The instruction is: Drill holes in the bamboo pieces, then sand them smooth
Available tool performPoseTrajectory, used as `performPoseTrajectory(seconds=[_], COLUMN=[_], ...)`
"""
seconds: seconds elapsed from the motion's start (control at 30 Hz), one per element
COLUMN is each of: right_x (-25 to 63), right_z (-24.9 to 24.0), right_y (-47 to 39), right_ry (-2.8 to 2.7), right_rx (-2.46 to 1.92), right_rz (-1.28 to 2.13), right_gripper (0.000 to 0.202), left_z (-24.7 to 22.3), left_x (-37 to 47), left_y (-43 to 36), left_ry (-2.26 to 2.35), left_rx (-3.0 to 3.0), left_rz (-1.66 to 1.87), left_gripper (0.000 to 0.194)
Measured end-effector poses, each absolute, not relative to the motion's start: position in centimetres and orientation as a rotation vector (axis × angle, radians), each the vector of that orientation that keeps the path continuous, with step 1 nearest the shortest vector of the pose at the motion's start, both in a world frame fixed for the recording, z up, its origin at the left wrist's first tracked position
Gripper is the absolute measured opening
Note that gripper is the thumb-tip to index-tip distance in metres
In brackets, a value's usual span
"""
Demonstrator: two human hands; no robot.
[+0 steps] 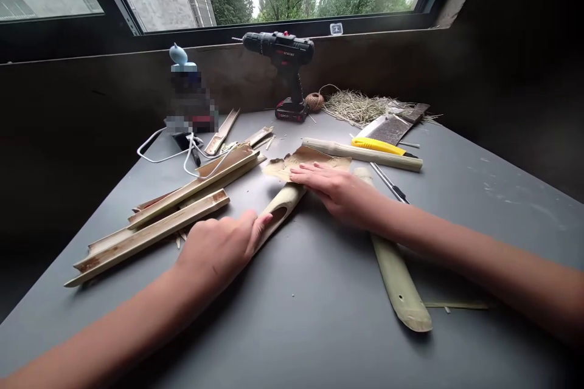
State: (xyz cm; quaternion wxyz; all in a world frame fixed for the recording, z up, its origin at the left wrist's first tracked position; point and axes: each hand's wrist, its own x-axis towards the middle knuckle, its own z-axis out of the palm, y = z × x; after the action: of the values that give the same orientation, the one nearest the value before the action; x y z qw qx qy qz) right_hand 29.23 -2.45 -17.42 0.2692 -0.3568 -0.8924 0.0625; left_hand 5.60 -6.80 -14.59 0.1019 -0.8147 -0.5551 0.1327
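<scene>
My left hand (223, 240) is closed round a bamboo tube (292, 196) with an oval hole in its side, near the middle of the grey table. The tube's near end is hidden by the hand. Over its far end lies a tan sheet with a ragged edge (285, 165). My right hand (335, 189) lies flat on this sheet with fingers stretched out; the thumb is out of sight. Under my right forearm sits a flat bamboo strip (401, 292) with a rounded end and a small hole. A slim metal cutter (390, 183) is just beyond that wrist.
Split bamboo halves (177, 206) lie at left by a white cable (157, 160). Behind stand a cordless drill (285, 70) and a twine ball (314, 101). At back right are bamboo shavings (356, 106), a wide blade (395, 127), a yellow-handled knife (376, 145) and a bamboo pole (328, 149).
</scene>
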Motion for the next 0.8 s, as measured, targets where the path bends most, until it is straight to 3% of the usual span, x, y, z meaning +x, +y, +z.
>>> performPoseTrajectory(seconds=[0.8], right_x=[29.23], right_z=[-17.3], right_y=[-2.45], right_ry=[-2.419], right_rx=[-0.905], right_rz=[0.053], right_gripper=[0.049], left_z=[-15.06], left_x=[5.78], left_y=[-7.64], left_ry=[-1.574], left_rx=[-2.416], left_rz=[0.469], left_gripper=[0.058])
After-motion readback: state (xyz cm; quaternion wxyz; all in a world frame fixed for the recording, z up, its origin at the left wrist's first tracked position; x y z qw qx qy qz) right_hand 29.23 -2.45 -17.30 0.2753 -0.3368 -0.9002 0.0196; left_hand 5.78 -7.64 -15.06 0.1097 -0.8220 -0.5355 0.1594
